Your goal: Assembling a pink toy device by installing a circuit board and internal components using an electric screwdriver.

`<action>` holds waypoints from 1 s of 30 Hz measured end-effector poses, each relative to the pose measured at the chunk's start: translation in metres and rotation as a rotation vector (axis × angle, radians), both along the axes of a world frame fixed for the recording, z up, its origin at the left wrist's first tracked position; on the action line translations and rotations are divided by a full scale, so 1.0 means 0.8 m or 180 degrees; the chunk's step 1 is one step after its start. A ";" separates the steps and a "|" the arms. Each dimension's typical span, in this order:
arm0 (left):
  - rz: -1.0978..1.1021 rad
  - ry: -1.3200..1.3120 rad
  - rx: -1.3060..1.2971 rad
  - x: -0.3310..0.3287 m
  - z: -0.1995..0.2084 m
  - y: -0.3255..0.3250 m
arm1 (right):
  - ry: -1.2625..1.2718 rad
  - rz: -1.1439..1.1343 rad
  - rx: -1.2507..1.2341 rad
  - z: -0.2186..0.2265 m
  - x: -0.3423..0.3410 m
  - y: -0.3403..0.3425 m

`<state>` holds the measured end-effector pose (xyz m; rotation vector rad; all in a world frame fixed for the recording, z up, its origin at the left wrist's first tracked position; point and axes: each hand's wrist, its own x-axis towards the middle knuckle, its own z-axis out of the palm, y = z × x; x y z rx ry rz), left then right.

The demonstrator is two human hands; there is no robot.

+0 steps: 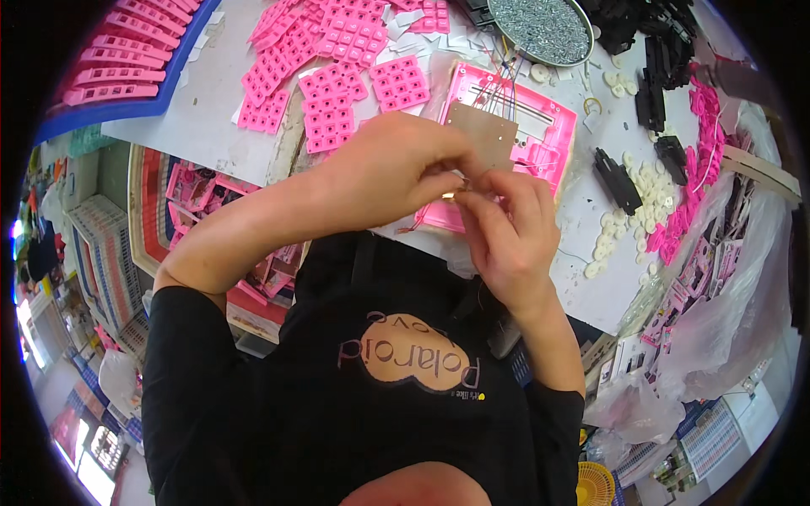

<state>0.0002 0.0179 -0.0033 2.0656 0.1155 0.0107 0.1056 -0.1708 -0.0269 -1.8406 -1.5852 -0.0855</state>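
Fingertips meet over the near edge of a pink plastic casing (564, 118), where my left hand (405, 160) and my right hand (516, 232) pinch together. A small shiny, brass-coloured bit shows between them, too small and covered to name. Just beyond the fingers, a brown circuit board (483, 131) lies on the casing. Thin wires (504, 84) rise from behind that board. The casing's near part is partly hidden by both hands.
Pink keypad pieces (333, 101) are piled at far left, beside a blue tray (181, 76) of pink parts. A round dish of small metal screws (540, 29) stands at the back. White discs (654, 198), black parts (618, 181) and pink pieces (696, 181) lie right.
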 end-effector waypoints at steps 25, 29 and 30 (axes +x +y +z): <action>0.0881 0.0086 0.0425 -0.092 -0.026 -0.053 | 0.0085 0.0196 -0.1081 0.025 -0.006 -0.011; 0.0959 0.0627 -0.1478 -0.099 -0.015 -0.052 | 0.0010 0.0084 -0.0960 0.015 -0.007 -0.008; 0.1111 0.0429 -0.2107 -0.096 -0.015 -0.048 | -0.0041 0.0100 -0.1053 0.017 -0.010 -0.007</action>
